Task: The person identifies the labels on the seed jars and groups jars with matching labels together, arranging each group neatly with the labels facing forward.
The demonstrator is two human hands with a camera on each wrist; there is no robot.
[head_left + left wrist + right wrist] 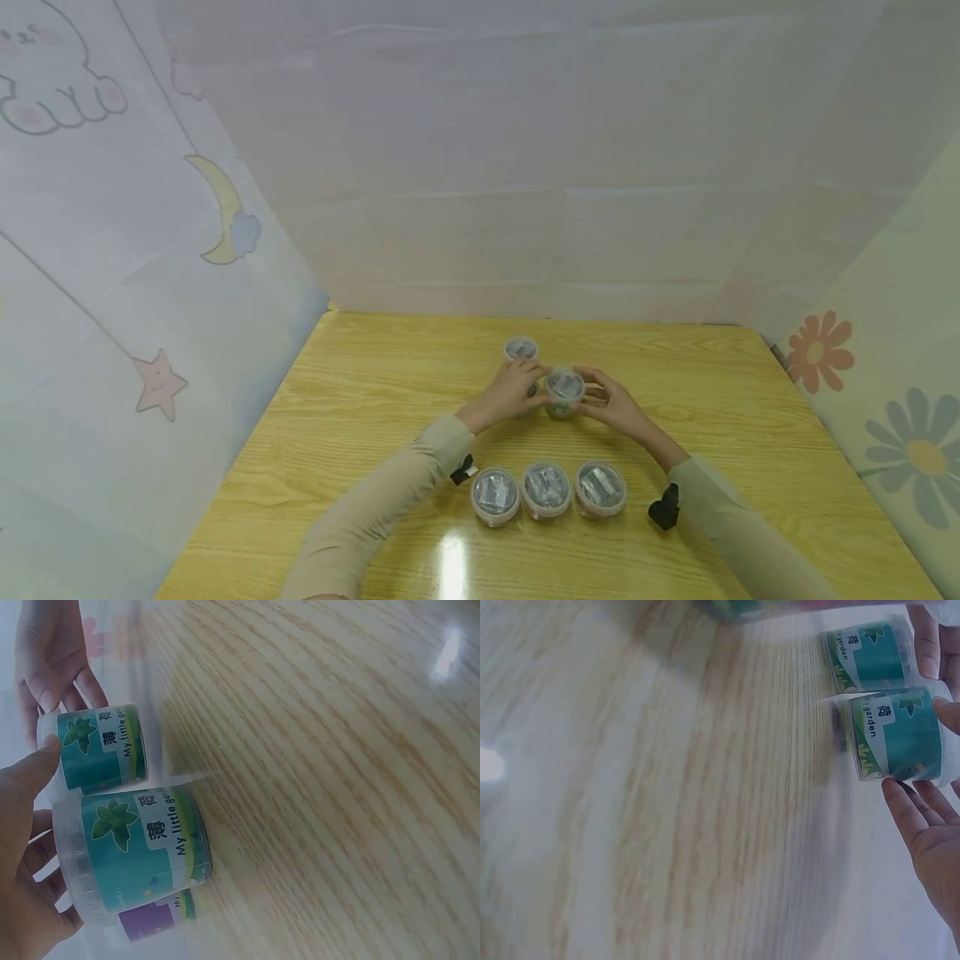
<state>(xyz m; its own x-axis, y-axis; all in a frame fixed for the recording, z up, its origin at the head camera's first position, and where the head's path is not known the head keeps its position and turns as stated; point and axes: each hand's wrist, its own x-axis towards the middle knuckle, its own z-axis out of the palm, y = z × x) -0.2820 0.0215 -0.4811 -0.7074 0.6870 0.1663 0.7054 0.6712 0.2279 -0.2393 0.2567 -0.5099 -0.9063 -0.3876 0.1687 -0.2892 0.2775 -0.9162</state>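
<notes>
A clear plastic jar (pixel 564 393) with a teal mint-leaf label (pixel 94 754) stands between my two hands. My left hand (pixel 510 392) holds its left side, with the thumb at the lid rim and fingers behind. Across from it, my right hand (pixel 615 408) curves its fingers and thumb round the right side. A second teal-labelled jar (pixel 142 851) sits right beside it, mostly hidden under my left hand in the head view. Beyond the left hand is another jar (pixel 521 347); a purple-labelled jar (pixel 150 921) shows partly behind the teal ones in the left wrist view.
Three more lidded jars, a left one (pixel 496 497), a middle one (pixel 547 490) and a right one (pixel 601 488), form a row nearer me, between my forearms. The wooden table (pixel 360 400) meets a pale back wall (pixel 525 250) and patterned side walls.
</notes>
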